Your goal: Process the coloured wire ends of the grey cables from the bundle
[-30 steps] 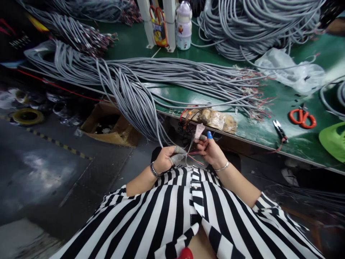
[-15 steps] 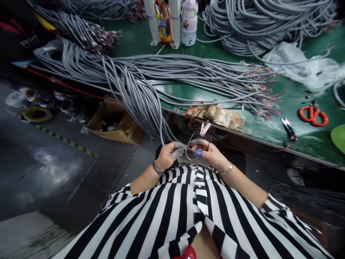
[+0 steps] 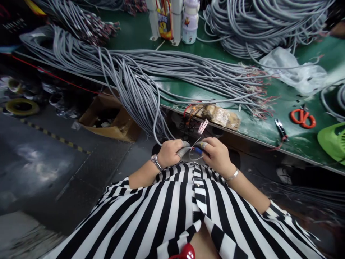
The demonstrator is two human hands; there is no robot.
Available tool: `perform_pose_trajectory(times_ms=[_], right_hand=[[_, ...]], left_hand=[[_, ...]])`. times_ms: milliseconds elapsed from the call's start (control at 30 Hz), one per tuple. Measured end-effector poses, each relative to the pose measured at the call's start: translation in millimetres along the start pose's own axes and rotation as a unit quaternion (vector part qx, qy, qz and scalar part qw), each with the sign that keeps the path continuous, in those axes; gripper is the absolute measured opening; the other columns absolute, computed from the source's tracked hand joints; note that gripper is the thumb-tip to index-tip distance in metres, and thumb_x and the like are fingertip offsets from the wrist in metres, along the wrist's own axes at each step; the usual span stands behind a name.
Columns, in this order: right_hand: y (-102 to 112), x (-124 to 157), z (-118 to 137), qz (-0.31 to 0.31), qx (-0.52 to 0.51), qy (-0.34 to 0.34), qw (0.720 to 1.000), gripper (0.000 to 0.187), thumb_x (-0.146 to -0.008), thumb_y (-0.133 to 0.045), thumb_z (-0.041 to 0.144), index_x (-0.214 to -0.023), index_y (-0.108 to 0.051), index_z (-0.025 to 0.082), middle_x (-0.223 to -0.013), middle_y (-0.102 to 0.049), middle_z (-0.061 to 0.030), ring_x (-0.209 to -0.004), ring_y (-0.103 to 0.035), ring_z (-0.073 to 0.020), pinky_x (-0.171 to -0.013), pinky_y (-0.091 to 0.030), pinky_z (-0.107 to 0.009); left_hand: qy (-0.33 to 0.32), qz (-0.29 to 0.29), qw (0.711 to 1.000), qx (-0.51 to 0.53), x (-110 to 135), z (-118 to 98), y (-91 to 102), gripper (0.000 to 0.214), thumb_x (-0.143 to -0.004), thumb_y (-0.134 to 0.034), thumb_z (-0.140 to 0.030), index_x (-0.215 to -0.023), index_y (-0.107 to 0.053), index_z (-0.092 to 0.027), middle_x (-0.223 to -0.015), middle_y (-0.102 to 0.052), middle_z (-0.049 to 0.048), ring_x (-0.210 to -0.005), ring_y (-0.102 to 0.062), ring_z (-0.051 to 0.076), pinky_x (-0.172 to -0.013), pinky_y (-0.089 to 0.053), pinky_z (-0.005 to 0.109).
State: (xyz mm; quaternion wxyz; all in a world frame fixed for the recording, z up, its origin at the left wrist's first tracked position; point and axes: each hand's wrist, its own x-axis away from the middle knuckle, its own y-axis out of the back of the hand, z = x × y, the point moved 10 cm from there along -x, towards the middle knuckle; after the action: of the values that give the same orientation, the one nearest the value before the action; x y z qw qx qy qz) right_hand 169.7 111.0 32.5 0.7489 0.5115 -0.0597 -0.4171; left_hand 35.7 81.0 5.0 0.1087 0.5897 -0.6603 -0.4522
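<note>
Just above my lap, my left hand [image 3: 171, 153] is closed on the end of a grey cable [image 3: 156, 131] that runs down from the bundle. Grey coverings are on the tips of its thumb and finger. My right hand [image 3: 217, 154] pinches the thin wires [image 3: 193, 148] coming out of that cable end, with a blue wrap on one finger. A thin pale strand curls below the fingertips. Both hands' fingertips are close together, a short gap apart. A large bundle of grey cables [image 3: 132, 86] hangs over the table edge beyond my left hand.
On the green table [image 3: 269, 133] lie orange-handled scissors [image 3: 303, 118], small cutters [image 3: 281, 129], a plastic bag [image 3: 293, 72] and a green object [image 3: 332, 142]. Coiled cable [image 3: 258, 25] and a bottle [image 3: 190, 21] are at the back. A cardboard box [image 3: 107, 120] stands on the floor at left.
Both hands have turned so that their backs face up more, with fingers closed tighter round the cable end and its wires. The view has shifted slightly.
</note>
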Motion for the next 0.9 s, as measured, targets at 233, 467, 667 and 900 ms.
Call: perform_pose_trajectory(times_ms=[233, 467, 667, 900], right_hand=[[-18.6, 0.5, -20.4, 0.034, -0.152, -0.082, 0.984, 0.017, -0.087, -0.057, 0.026, -0.078, -0.069, 0.019, -0.07, -0.063, -0.005, -0.065, -0.054, -0.0168, -0.061, -0.042, -0.029], [-44.4, 4.3, -17.9, 0.093, -0.457, -0.158, 0.87, 0.025, -0.084, -0.066, 0.042, -0.08, -0.071, 0.018, -0.071, -0.066, -0.0024, -0.062, -0.056, -0.015, -0.062, -0.047, -0.028], [-45.1, 2.6, -7.4, 0.11, -0.478, -0.163, 0.856, 0.026, -0.082, -0.069, 0.042, -0.081, -0.072, 0.016, -0.073, -0.066, -0.0019, -0.065, -0.055, -0.0131, -0.063, -0.046, -0.025], [-58.7, 1.8, -28.5, 0.111, -0.566, -0.228, 0.785, 0.033, -0.079, -0.071, 0.048, -0.078, -0.07, 0.015, -0.068, -0.067, -0.0028, -0.057, -0.054, -0.0104, -0.056, -0.045, -0.024]], left_hand=[[-0.053, -0.08, 0.995, -0.042, 3.9, -2.5, 15.5, 0.026, -0.08, -0.056, -0.017, -0.103, -0.069, -0.019, -0.099, -0.071, 0.0089, -0.085, -0.067, 0.018, -0.075, -0.054, 0.029], [-0.051, -0.092, 0.994, -0.008, -3.5, 0.7, 23.9, 0.02, -0.084, -0.058, -0.027, -0.098, -0.072, -0.021, -0.096, -0.074, 0.0098, -0.082, -0.068, 0.019, -0.077, -0.054, 0.034], [-0.026, -0.022, 0.996, 0.083, -8.3, 4.3, 9.7, 0.026, -0.087, -0.058, -0.039, -0.087, -0.073, -0.017, -0.075, -0.072, 0.0079, -0.066, -0.066, 0.016, -0.066, -0.051, 0.026], [0.014, 0.085, 0.975, 0.205, 0.2, 15.1, 1.5, 0.033, -0.09, -0.058, -0.044, -0.084, -0.073, -0.015, -0.072, -0.072, 0.008, -0.065, -0.066, 0.016, -0.064, -0.048, 0.023]])
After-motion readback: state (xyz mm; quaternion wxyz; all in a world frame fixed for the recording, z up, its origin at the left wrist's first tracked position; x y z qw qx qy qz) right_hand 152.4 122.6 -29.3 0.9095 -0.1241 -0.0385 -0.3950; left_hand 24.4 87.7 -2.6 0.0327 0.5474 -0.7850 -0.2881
